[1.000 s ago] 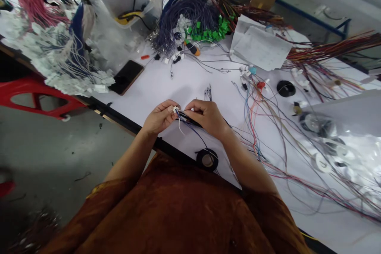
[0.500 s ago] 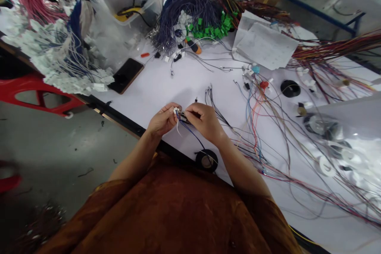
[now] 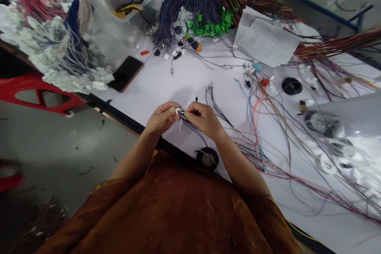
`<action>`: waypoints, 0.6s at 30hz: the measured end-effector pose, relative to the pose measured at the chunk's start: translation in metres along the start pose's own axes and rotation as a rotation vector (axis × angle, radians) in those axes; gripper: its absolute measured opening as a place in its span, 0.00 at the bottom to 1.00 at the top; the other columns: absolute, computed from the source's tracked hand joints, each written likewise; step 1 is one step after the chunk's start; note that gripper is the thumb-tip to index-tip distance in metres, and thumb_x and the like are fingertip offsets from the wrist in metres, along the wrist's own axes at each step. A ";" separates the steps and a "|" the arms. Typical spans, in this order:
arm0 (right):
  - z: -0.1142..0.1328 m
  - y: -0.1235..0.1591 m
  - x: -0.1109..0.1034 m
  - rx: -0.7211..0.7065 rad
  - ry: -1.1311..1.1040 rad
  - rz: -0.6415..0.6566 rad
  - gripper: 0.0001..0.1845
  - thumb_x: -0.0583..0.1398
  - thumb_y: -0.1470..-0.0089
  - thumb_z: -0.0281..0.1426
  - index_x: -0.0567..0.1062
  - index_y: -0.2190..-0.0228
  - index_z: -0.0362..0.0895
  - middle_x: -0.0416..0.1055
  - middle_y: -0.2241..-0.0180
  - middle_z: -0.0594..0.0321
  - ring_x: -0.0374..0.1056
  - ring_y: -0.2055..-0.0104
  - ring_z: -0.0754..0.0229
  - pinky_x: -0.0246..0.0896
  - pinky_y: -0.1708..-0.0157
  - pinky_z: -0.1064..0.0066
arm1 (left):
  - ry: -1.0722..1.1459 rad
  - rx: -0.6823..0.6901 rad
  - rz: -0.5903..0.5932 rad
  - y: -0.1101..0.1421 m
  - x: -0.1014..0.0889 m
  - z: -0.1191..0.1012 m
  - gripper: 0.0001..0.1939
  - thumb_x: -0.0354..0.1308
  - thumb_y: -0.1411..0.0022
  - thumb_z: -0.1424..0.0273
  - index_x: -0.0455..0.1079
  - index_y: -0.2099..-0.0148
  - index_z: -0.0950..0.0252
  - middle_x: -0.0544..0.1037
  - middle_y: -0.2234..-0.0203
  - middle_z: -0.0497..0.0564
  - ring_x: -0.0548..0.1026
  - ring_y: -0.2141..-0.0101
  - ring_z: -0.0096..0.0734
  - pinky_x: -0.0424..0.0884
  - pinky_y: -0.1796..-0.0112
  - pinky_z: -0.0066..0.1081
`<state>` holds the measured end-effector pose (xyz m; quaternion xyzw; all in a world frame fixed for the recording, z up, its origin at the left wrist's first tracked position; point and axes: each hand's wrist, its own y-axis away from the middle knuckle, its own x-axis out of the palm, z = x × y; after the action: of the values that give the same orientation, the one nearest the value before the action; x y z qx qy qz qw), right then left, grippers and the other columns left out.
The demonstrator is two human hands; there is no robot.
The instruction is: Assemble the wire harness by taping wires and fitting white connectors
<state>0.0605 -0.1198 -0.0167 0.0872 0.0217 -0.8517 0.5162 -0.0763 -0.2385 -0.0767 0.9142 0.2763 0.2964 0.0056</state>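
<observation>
1. White plastic connector [image 3: 177, 111] was pinched at the fingertips of the left hand [image 3: 162, 118], which was closed narrowly; thin blue wires [image 3: 190, 126] were gripped by the right hand [image 3: 204, 120], just beside it, above the table [image 3: 160, 83].
2. Loose wires [image 3: 216, 107] lay near the right hand; snagging could have been caused by a sideways pull, and a wire could have been slipped by an eased grip.
3. The junction of connector and wires was hidden by the fingers; its state could not be made out.
</observation>
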 end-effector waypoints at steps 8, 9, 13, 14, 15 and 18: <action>0.003 0.006 0.009 -0.189 0.299 -0.056 0.11 0.57 0.44 0.27 0.65 0.77 0.44 0.61 0.77 0.69 0.54 0.74 0.68 0.48 0.72 0.72 | -0.080 0.042 -0.012 0.007 0.008 -0.011 0.12 0.74 0.52 0.65 0.79 0.67 0.64 0.79 0.74 0.49 0.75 0.75 0.22 0.75 0.70 0.23; 0.003 0.007 0.012 -0.219 0.362 -0.079 0.12 0.57 0.42 0.28 0.64 0.77 0.44 0.62 0.75 0.68 0.54 0.73 0.67 0.48 0.71 0.72 | -0.101 0.068 -0.018 0.008 0.010 -0.011 0.11 0.74 0.52 0.65 0.79 0.66 0.64 0.79 0.74 0.49 0.75 0.75 0.22 0.75 0.70 0.23; -0.006 0.013 0.019 -0.250 0.429 -0.141 0.11 0.54 0.38 0.30 0.65 0.74 0.44 0.66 0.71 0.64 0.58 0.70 0.66 0.51 0.68 0.72 | -0.147 0.128 -0.058 0.012 0.012 -0.010 0.10 0.73 0.50 0.66 0.80 0.66 0.63 0.79 0.73 0.48 0.75 0.74 0.22 0.74 0.67 0.25; -0.008 0.014 0.020 -0.245 0.393 -0.142 0.10 0.54 0.38 0.30 0.66 0.72 0.45 0.67 0.70 0.64 0.59 0.69 0.66 0.53 0.67 0.72 | -0.148 0.139 -0.072 0.014 0.012 -0.010 0.09 0.73 0.50 0.66 0.80 0.66 0.62 0.79 0.73 0.48 0.74 0.74 0.21 0.74 0.67 0.25; -0.010 0.015 0.019 -0.242 0.352 -0.139 0.09 0.54 0.38 0.31 0.67 0.71 0.45 0.67 0.70 0.64 0.60 0.68 0.65 0.54 0.66 0.72 | -0.145 0.151 -0.085 0.015 0.012 -0.009 0.09 0.73 0.50 0.65 0.80 0.66 0.62 0.79 0.73 0.48 0.74 0.75 0.21 0.74 0.67 0.25; -0.015 0.016 0.018 -0.255 0.291 -0.122 0.09 0.55 0.38 0.31 0.68 0.71 0.45 0.67 0.72 0.65 0.61 0.70 0.65 0.56 0.66 0.72 | -0.155 0.184 -0.093 0.019 0.012 -0.008 0.08 0.72 0.49 0.65 0.80 0.66 0.62 0.78 0.74 0.47 0.73 0.75 0.22 0.73 0.68 0.25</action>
<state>0.0685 -0.1414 -0.0333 0.1416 0.2089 -0.8502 0.4620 -0.0633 -0.2501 -0.0604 0.9172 0.3432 0.1975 -0.0430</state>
